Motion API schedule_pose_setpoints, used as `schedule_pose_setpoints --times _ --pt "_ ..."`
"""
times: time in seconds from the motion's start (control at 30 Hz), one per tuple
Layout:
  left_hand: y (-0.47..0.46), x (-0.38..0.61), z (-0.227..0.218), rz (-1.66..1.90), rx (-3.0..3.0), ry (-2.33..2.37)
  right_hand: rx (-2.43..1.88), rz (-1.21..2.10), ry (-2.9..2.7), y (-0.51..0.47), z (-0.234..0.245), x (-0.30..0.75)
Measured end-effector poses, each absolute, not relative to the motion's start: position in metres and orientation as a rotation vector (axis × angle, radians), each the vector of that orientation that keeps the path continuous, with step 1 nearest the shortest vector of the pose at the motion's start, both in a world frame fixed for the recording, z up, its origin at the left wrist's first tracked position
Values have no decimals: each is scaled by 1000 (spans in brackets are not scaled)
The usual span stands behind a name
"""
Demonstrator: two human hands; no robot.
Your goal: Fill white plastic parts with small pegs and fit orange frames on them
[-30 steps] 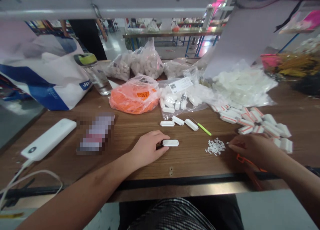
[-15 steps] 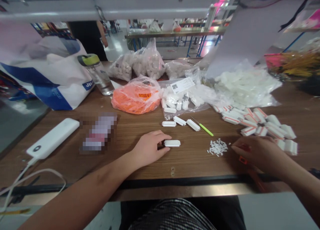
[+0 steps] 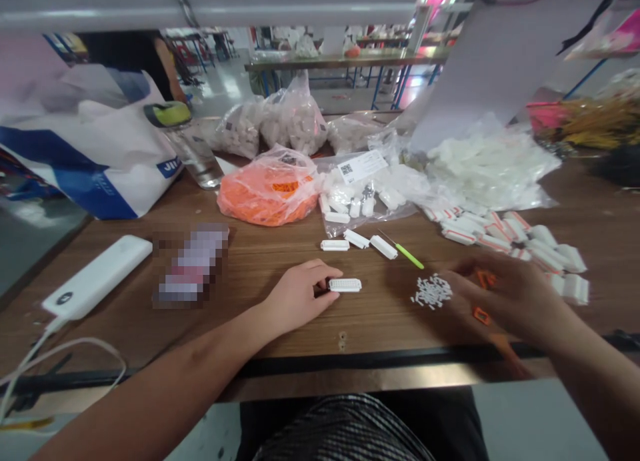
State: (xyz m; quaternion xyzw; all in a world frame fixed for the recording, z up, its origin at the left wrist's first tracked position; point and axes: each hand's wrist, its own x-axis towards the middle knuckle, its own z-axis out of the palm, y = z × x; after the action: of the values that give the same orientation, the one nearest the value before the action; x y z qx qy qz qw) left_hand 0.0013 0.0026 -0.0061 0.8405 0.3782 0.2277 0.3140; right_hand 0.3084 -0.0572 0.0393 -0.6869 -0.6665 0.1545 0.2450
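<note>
My left hand (image 3: 305, 293) pinches the left end of a white connector housing (image 3: 345, 285) between thumb and fingers, its rows of small holes facing up. My right hand (image 3: 505, 291) is smeared by motion just right of a little heap of tiny white pegs (image 3: 432, 291). What its fingers hold, if anything, I cannot make out. A small orange frame (image 3: 481, 315) shows below this hand, and another orange piece lies partly behind its fingers. Three more white housings, one of them a tilted housing (image 3: 383, 247), lie beyond my left hand beside a green-handled pick (image 3: 410, 255).
Several white housings with orange strips (image 3: 495, 231) are piled at the right. Behind stand a bag of orange parts (image 3: 267, 191), a clear bag of white housings (image 3: 363, 181) and a bottle (image 3: 193, 151). A power bank (image 3: 97, 274) lies left. A person (image 3: 133, 61) stands beyond the table.
My right hand has moved slightly left and up, closer to the heap of white pegs. My left hand keeps its pinch on the housing. The view has shifted a little.
</note>
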Motion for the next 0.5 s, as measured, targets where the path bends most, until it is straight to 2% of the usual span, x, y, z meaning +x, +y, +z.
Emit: schedule_pose_setpoints --times 0.2,0.5 --pt "0 0 -4 557 2191 1036 -1356 559 -2083 -34 36 227" --pt "0 4 -4 544 2226 1098 -1309 767 -2120 -9 13 202"
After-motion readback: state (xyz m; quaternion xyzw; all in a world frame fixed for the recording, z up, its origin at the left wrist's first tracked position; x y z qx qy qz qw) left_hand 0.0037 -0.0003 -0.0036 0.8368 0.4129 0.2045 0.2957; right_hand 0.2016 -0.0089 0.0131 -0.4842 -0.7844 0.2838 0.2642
